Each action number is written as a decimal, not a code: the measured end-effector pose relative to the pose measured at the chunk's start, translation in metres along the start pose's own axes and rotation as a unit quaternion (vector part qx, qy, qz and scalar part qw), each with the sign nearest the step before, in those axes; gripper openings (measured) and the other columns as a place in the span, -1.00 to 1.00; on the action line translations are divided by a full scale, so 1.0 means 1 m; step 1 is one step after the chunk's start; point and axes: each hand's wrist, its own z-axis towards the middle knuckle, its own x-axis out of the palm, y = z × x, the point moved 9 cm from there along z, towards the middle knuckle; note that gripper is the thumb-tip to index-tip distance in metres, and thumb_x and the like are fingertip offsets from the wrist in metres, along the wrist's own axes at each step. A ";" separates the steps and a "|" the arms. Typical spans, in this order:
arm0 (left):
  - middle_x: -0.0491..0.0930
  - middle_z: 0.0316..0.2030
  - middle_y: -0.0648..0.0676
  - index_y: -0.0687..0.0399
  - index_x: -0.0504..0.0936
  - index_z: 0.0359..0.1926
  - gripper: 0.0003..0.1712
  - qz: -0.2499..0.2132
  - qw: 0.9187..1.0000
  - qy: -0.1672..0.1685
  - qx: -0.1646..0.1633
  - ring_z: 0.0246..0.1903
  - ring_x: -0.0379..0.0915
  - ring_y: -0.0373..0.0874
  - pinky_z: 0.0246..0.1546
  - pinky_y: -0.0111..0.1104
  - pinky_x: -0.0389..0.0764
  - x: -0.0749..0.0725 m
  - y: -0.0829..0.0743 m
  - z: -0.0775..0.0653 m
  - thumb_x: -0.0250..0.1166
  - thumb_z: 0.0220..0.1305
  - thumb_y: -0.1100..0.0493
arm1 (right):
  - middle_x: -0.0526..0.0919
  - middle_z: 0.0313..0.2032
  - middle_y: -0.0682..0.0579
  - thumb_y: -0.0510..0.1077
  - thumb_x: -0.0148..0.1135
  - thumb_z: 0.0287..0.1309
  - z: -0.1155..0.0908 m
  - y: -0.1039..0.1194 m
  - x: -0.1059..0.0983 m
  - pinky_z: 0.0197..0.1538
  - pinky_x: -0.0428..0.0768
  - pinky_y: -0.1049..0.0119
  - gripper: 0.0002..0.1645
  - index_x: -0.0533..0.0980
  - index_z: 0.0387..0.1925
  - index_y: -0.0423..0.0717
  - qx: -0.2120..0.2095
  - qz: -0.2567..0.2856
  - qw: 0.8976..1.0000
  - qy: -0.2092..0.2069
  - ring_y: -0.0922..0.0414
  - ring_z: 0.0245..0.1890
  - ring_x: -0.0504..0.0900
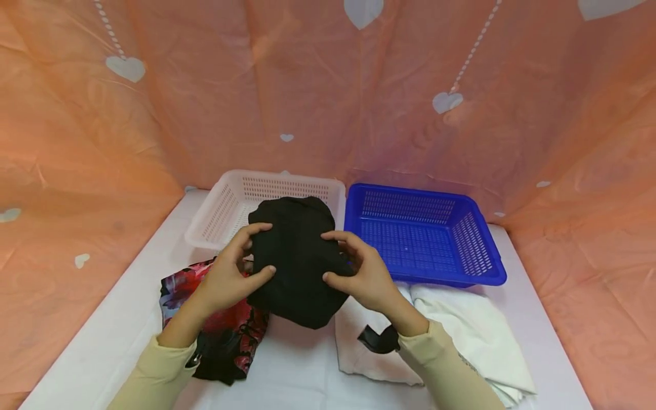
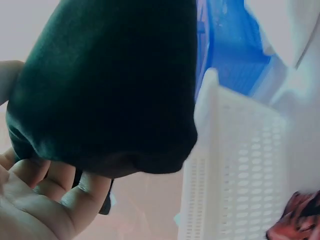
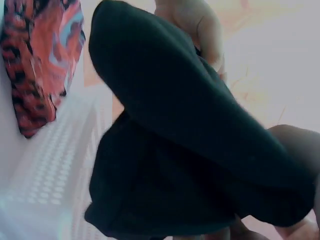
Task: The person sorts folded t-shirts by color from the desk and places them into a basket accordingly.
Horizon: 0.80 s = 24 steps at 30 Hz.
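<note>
A bundle of folded black cloth (image 1: 297,262) is held up between both hands, in front of the white basket (image 1: 205,225). My left hand (image 1: 232,273) grips its left side, thumb on the near face and fingers reaching over the far edge. On the opposite side my right hand (image 1: 365,273) pinches it the same way. In the left wrist view the dark cloth (image 2: 110,90) hangs over curled fingers (image 2: 87,197). The right wrist view shows the cloth (image 3: 170,100) folded over, with a loose flap below; its exact kind of garment is hidden by the folds.
A blue basket (image 1: 410,236) stands right of the white one. Red and black patterned cloth (image 1: 230,336) lies at the left front. Folded pale cloth (image 1: 353,347) and cream cloth (image 1: 471,330) lie at the right front. An orange curtain (image 1: 318,102) with hearts surrounds the white table (image 1: 297,376).
</note>
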 end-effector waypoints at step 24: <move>0.39 -0.19 0.19 0.02 0.29 0.33 -0.27 0.126 0.986 -0.089 -0.062 -0.14 0.48 -0.10 -0.31 -0.61 0.49 -0.065 0.087 0.083 0.34 0.15 0.35 | 0.53 0.08 -0.14 -0.40 0.23 0.07 0.125 -0.056 0.016 -0.04 0.64 0.14 -0.34 0.45 0.20 0.10 -0.001 -0.052 0.995 -0.089 -0.01 -0.14 0.61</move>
